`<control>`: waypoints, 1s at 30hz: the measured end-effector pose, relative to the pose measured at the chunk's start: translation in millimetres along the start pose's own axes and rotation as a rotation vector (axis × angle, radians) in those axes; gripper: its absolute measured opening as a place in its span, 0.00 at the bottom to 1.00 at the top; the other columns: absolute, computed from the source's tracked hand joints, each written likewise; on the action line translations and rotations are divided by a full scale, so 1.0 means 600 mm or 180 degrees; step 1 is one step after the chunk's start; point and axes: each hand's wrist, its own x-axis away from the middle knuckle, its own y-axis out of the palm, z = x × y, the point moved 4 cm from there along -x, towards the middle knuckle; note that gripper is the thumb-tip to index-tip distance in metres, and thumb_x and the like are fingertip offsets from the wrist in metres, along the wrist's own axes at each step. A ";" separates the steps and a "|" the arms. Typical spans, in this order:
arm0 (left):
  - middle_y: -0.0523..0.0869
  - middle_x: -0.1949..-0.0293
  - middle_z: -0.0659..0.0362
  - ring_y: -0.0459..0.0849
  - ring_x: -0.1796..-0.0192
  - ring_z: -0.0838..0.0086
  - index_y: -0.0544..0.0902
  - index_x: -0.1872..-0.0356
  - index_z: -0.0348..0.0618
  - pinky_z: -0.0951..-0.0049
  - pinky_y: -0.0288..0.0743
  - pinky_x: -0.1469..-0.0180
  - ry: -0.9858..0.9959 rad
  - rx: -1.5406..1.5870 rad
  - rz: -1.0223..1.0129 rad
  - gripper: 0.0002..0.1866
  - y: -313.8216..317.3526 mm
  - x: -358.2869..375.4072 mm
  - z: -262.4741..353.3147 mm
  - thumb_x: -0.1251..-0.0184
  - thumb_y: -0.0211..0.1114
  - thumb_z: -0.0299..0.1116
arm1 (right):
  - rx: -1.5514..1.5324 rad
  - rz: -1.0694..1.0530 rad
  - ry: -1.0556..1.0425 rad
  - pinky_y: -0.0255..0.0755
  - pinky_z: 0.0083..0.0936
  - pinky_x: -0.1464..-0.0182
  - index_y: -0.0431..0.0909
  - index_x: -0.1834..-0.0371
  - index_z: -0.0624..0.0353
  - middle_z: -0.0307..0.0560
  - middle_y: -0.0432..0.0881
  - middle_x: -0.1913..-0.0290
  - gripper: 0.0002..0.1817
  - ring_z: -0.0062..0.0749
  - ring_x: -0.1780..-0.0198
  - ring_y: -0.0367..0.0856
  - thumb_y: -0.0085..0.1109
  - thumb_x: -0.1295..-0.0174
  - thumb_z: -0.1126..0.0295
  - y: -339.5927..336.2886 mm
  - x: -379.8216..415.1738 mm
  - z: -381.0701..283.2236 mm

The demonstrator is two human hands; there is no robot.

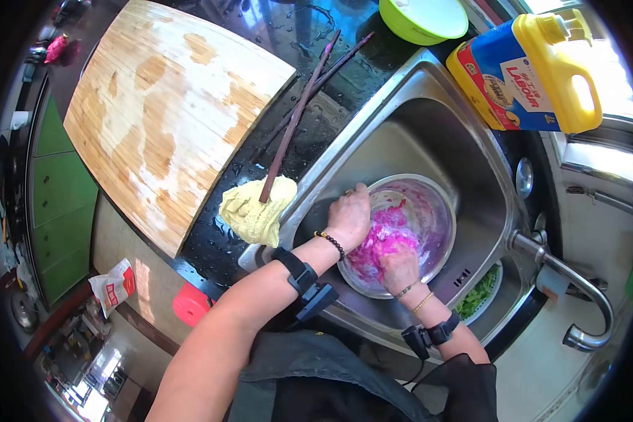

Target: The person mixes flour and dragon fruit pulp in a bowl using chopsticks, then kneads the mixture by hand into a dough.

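Note:
A round metal bowl [439,261] sits in the near basin of the steel sink. Inside it is a bright pink, wet-looking flour mixture [387,228], with pink smears up the bowl's wall. My left hand [350,214] grips the bowl's rim on the left side. My right hand [401,265] is down in the bowl, its fingers curled into the pink mixture and partly hidden by it. To the left, a lump of pale yellow dough [250,214] lies at the counter's edge, with the end of a dark chopstick [292,130] resting on it.
A floury wooden board [165,105] covers much of the wet black counter. A green bowl [429,21] of white powder and a yellow Labour jug [527,74] stand beyond the sink [401,133]. Leafy greens [480,295] fill a container beneath the faucet [577,281] side.

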 end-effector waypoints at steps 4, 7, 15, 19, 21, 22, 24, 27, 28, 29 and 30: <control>0.81 0.68 0.44 0.84 0.63 0.53 0.69 0.64 0.35 0.61 0.80 0.61 -0.0018 0.0074 -0.0011 0.09 0.002 0.001 0.001 0.47 0.56 0.23 | 0.0264 -0.0239 -0.0029 0.70 0.35 0.61 0.80 0.66 0.53 0.43 0.80 0.74 0.17 0.37 0.61 0.78 0.59 0.65 0.69 0.024 0.011 -0.019; 0.81 0.69 0.43 0.83 0.64 0.51 0.69 0.64 0.34 0.59 0.79 0.63 -0.0073 0.0149 0.0079 0.10 0.010 -0.003 -0.001 0.48 0.56 0.22 | 0.0370 -0.1061 0.0259 0.72 0.34 0.62 0.82 0.73 0.51 0.45 0.81 0.74 0.08 0.38 0.63 0.80 0.53 0.55 0.69 0.044 -0.007 -0.022; 0.81 0.70 0.41 0.83 0.65 0.50 0.68 0.65 0.33 0.58 0.79 0.64 -0.0060 0.0366 0.0140 0.10 0.003 -0.004 0.001 0.50 0.56 0.21 | 0.0968 -0.1845 0.0767 0.76 0.30 0.64 0.84 0.72 0.53 0.47 0.84 0.68 0.08 0.34 0.62 0.83 0.54 0.50 0.71 0.111 -0.054 -0.005; 0.80 0.69 0.41 0.83 0.65 0.50 0.68 0.65 0.33 0.58 0.79 0.63 -0.0144 0.0291 0.0022 0.10 0.000 -0.003 0.002 0.50 0.56 0.21 | 0.1049 -0.1614 0.0867 0.75 0.31 0.64 0.84 0.74 0.52 0.46 0.84 0.71 0.08 0.36 0.64 0.83 0.53 0.48 0.71 0.114 -0.069 0.017; 0.80 0.69 0.41 0.83 0.64 0.50 0.68 0.65 0.33 0.58 0.79 0.62 -0.0115 0.0265 -0.0012 0.10 0.002 -0.001 0.002 0.50 0.56 0.21 | 0.0905 -0.1536 0.1026 0.75 0.32 0.64 0.84 0.74 0.52 0.44 0.84 0.71 0.08 0.36 0.64 0.83 0.53 0.48 0.70 0.132 -0.069 0.038; 0.80 0.68 0.41 0.83 0.64 0.49 0.68 0.65 0.33 0.58 0.79 0.62 -0.0126 0.0296 -0.0029 0.11 0.004 -0.002 0.001 0.50 0.56 0.21 | 0.0935 -0.1424 0.1029 0.75 0.32 0.64 0.84 0.75 0.52 0.45 0.84 0.72 0.08 0.36 0.65 0.83 0.53 0.49 0.70 0.139 -0.068 0.046; 0.80 0.68 0.41 0.82 0.63 0.48 0.68 0.63 0.33 0.57 0.78 0.61 -0.0098 0.0361 -0.0011 0.12 0.001 -0.002 0.001 0.50 0.56 0.22 | 0.0920 -0.1222 0.0993 0.75 0.32 0.64 0.84 0.76 0.52 0.46 0.83 0.73 0.08 0.37 0.66 0.83 0.53 0.49 0.70 0.134 -0.068 0.052; 0.80 0.67 0.40 0.82 0.63 0.48 0.68 0.63 0.33 0.57 0.78 0.62 -0.0039 0.0298 0.0054 0.12 0.002 -0.001 -0.002 0.50 0.57 0.22 | 0.0841 -0.0989 0.1042 0.75 0.34 0.62 0.83 0.77 0.52 0.49 0.82 0.73 0.06 0.39 0.64 0.82 0.55 0.54 0.70 0.128 -0.057 0.072; 0.82 0.68 0.44 0.84 0.63 0.54 0.71 0.64 0.35 0.61 0.80 0.61 -0.0018 0.0121 0.0105 0.07 -0.001 0.001 0.000 0.44 0.54 0.24 | 0.0685 -0.0988 0.0857 0.75 0.35 0.59 0.82 0.77 0.53 0.50 0.82 0.72 0.05 0.40 0.60 0.81 0.58 0.56 0.68 0.120 -0.049 0.069; 0.82 0.68 0.44 0.84 0.63 0.54 0.71 0.64 0.35 0.61 0.80 0.61 -0.0011 0.0137 0.0144 0.07 -0.003 0.000 0.001 0.44 0.54 0.24 | 0.0513 -0.1012 0.0674 0.74 0.35 0.57 0.81 0.78 0.54 0.50 0.82 0.72 0.06 0.41 0.57 0.79 0.61 0.59 0.66 0.116 -0.038 0.064; 0.82 0.67 0.44 0.84 0.63 0.54 0.71 0.64 0.35 0.61 0.80 0.61 0.0039 0.0057 0.0132 0.07 -0.006 -0.001 0.002 0.45 0.54 0.24 | 0.0285 -0.1071 0.0720 0.72 0.39 0.51 0.80 0.73 0.58 0.54 0.81 0.69 0.11 0.47 0.55 0.77 0.62 0.63 0.67 0.113 -0.028 0.064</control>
